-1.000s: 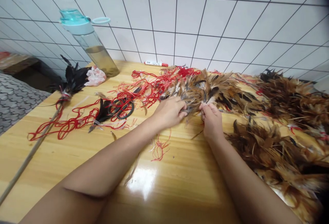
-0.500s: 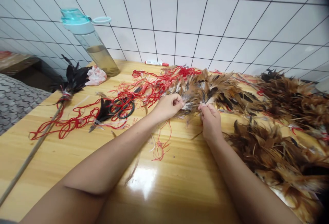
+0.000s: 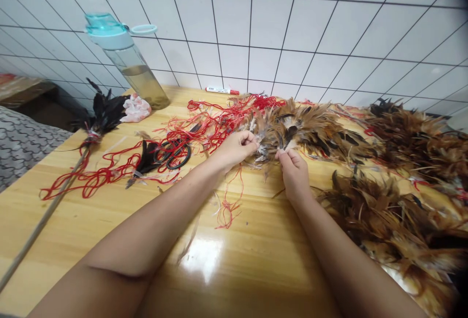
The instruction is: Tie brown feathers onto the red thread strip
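Open tabletop (image 3: 256, 245) between the forearms (image 3: 175, 206)! Red strings (image 3: 219, 124) crowd beyond the left hand (image 3: 236, 151), feathers (image 3: 387, 211) pile outside the right hand (image 3: 295, 177)!

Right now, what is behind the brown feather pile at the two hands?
Behind the brown feather pile show red strings, mainly at left, then the tiled wall; a red-capped marker lies farther left. What the feathers cover can't be seen.

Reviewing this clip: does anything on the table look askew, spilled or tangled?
Yes, the red string looks untidy: loose, tangled loops spread from the brown feathers past the black looped handles to the wooden stick. The bottle appears to lean, but that may be lens distortion. No spill is visible.
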Demonstrator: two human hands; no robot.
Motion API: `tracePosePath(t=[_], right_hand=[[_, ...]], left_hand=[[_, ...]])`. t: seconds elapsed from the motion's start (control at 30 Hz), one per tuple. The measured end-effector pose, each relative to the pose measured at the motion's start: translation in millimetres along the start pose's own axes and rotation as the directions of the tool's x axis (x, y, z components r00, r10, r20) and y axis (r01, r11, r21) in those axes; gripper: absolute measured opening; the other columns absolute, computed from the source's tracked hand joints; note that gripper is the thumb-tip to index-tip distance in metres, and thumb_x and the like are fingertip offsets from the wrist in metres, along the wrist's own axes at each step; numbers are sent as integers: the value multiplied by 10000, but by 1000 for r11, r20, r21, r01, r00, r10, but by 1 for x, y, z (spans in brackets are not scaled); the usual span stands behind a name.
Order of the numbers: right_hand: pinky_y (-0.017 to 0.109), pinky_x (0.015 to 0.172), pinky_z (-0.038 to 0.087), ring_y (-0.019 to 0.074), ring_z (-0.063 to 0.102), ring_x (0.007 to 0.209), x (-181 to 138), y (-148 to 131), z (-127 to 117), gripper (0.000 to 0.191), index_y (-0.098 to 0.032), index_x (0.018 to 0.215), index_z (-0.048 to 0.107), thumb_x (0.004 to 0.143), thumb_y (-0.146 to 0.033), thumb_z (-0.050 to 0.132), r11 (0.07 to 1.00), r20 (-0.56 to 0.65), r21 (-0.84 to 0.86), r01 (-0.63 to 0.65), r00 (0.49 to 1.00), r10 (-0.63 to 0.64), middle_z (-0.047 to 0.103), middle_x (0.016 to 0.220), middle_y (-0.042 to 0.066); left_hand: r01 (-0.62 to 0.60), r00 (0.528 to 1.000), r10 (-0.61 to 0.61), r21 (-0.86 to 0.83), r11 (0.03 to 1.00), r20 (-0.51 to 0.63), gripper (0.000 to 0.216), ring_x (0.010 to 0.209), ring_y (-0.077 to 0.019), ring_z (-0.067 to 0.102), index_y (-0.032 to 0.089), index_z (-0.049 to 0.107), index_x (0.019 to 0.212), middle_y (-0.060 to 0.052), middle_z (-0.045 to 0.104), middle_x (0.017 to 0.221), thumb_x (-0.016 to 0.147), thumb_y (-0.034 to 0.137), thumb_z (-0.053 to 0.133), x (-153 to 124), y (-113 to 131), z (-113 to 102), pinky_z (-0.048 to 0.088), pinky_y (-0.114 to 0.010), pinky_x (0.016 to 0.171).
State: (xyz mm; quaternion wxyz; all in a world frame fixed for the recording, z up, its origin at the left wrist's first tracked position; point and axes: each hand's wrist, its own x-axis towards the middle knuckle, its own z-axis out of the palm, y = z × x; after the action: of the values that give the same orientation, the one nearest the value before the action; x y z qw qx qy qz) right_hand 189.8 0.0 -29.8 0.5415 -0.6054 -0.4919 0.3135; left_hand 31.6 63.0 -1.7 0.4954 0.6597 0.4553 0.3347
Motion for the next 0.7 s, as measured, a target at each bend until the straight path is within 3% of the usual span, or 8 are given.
tracePosePath(t=[0.17,0.27,0.4,0.53,0.7], right_hand=[[281,721,385,150,492,704,1,0,2,227,-203,647,542,798,-368,506,999,-25,44,-25,999,26,518,649,-20],[298,768,397,161,521,746,1,3,2,244,-199,671,570,811,-389,509,999,-4,47,-17,1000,17,557,691,-6],[322,811,401,176,541,794,1,6,2,243,-200,703,594,829,-386,502,999,47,2,41,998,-41,580,748,15],[329,765,405,181,531,747,2,4,2,233,-200,678,584,830,-345,482,988,65,-97,121,991,-115,562,722,24],[309,651,382,167,471,644,3,5,1,273,-212,566,450,814,-325,469,954,84,-226,195,980,-181,481,632,13]], left_hand=[[-39,998,33,116,993,53,182,585,-95,469,150,590,685,23,540,618,710,326,630,2,1,-6,357,-208,561],[-38,999,39,-28,999,20,182,571,-90,469,147,592,724,25,538,612,701,318,651,-1,6,-3,364,-208,558],[39,997,-23,-216,976,76,180,557,-86,501,139,564,724,12,559,608,694,284,665,-6,11,7,388,-210,558],[92,994,-74,-239,967,85,186,565,-90,519,126,589,705,-7,591,621,670,281,685,-9,10,14,403,-218,564],[90,996,-79,-293,952,50,184,583,-93,528,120,616,694,-1,613,631,632,270,703,-10,10,20,415,-228,600]])
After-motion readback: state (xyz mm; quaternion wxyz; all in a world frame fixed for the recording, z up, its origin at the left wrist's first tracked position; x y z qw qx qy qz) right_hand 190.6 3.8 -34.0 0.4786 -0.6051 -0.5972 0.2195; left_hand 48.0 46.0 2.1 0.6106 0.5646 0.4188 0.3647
